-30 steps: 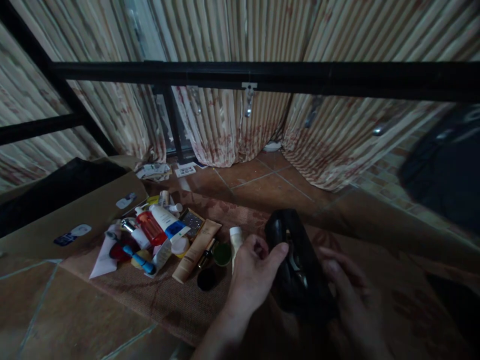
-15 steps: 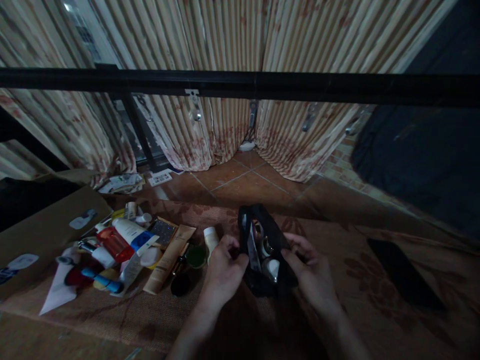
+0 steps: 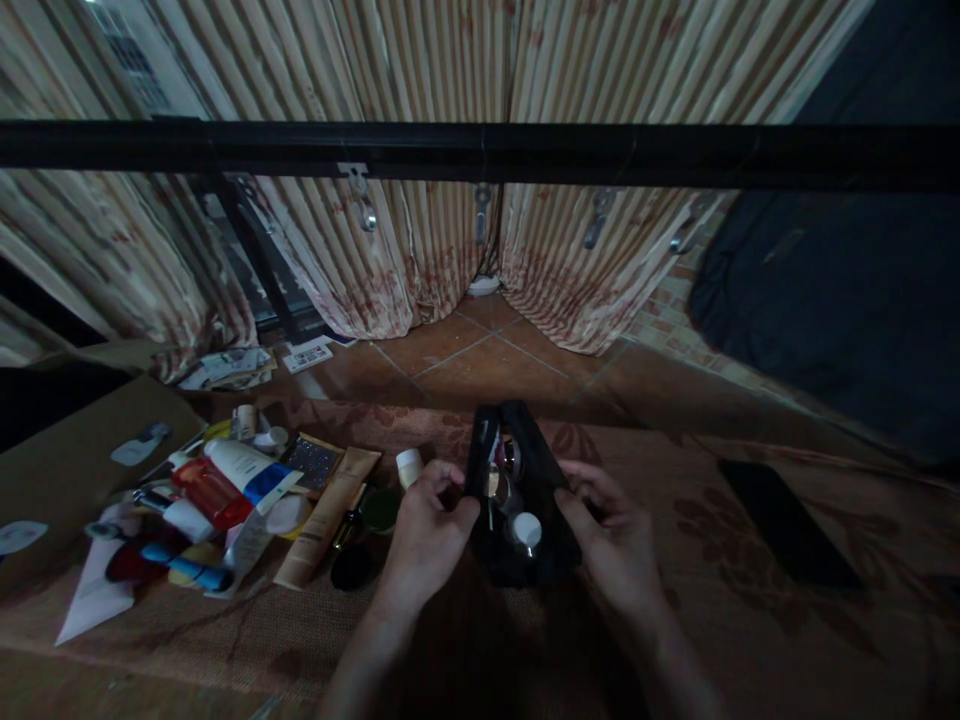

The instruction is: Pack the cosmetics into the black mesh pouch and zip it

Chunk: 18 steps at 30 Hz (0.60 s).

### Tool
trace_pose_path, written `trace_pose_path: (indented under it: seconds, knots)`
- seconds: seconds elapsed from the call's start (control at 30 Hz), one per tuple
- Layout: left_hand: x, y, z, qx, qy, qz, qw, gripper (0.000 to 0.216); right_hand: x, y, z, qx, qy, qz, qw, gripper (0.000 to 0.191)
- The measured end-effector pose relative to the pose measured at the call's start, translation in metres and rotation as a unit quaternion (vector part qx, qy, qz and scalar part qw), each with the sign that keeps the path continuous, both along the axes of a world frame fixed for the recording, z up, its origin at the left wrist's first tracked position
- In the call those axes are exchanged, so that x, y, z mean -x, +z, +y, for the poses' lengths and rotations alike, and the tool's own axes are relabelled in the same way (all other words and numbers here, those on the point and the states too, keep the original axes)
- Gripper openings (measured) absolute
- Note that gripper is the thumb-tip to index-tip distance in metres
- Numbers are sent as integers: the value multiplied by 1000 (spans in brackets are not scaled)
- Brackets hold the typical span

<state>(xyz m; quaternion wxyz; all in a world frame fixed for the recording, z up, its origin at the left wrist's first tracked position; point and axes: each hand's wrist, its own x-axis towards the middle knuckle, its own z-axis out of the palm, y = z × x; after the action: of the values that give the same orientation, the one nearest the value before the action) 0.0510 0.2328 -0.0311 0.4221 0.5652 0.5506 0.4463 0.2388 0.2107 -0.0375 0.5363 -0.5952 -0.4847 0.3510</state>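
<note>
A black cosmetic pouch (image 3: 551, 470) stands on the cloth-covered surface with its mouth spread. My left hand (image 3: 429, 525) pinches its left rim between thumb and fingers. On the opposite rim, my right hand (image 3: 616, 530) is closed in the same way. Inside the pouch sit a white-capped bottle (image 3: 526, 530) and several small shiny containers, partly hidden by shadow. Just beyond my left hand stands a small white-capped bottle (image 3: 409, 467). A round dark green item (image 3: 381, 510) and a beige tube (image 3: 328, 520) lie further left.
Several cosmetics are heaped at the left, among them a red bottle (image 3: 212, 492) and a white-and-blue tube (image 3: 251, 473). Behind them is a cardboard box (image 3: 82, 470). A black phone-like slab (image 3: 789, 522) lies at the right. A dark rail (image 3: 420, 150) crosses before the curtains.
The pouch's mouth is spread wider and its contents show more clearly. Both hands keep hold of its rims. The whole view has shifted slightly.
</note>
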Motion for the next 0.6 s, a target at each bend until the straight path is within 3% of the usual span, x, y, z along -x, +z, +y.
trace_pose_path:
  seconds: [0.43, 0.53, 0.6]
  knots:
    - [-5, 13, -4, -15, -11, -79, 997, 11, 2, -4, 2, -25, -18, 3, 999, 29]
    - [-3, 23, -4, -7, -12, -153, 988, 14, 2, -5, 2, -25, -22, 10, 999, 32]
    - [1, 34, -11, -3, -56, -240, 969, 19, 2, -6, 1, -29, -24, 8, 999, 32]
